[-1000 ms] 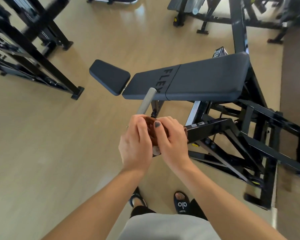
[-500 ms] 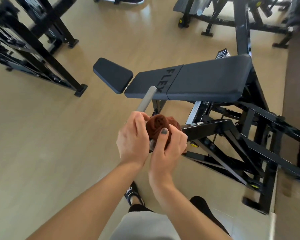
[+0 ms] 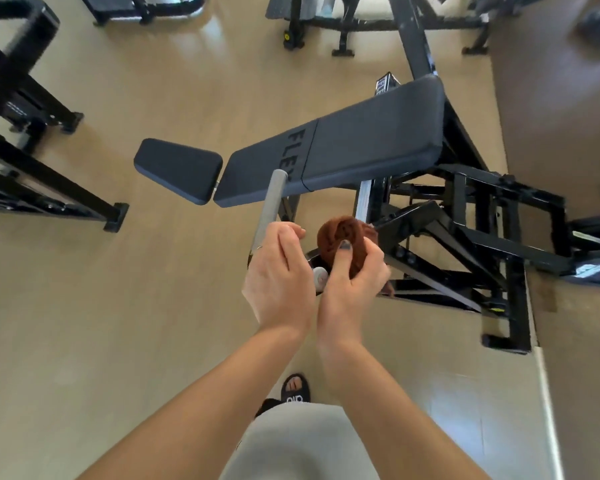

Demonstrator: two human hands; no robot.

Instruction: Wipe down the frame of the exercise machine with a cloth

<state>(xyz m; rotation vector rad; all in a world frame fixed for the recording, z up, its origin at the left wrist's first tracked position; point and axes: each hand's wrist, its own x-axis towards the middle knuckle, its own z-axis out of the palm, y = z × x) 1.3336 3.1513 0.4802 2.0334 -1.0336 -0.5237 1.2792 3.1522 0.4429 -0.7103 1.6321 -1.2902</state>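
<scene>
The right hand [image 3: 355, 277] grips the soft, light, bunched cloth [image 3: 342, 239] against the stiff black frame [image 3: 426, 223], while the left hand [image 3: 279, 271] curls around the smooth handle [image 3: 269, 209].

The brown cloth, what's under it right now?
Under the brown cloth, bunched in the right hand, black frame shows on the right. Whether they touch is hidden. The left hand is beside the grey handle.

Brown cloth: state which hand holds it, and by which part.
The right hand grips the bunched brown cloth around its lower half, thumb pressed on its front. The left hand holds the grey handle bar near its lower end.
</scene>
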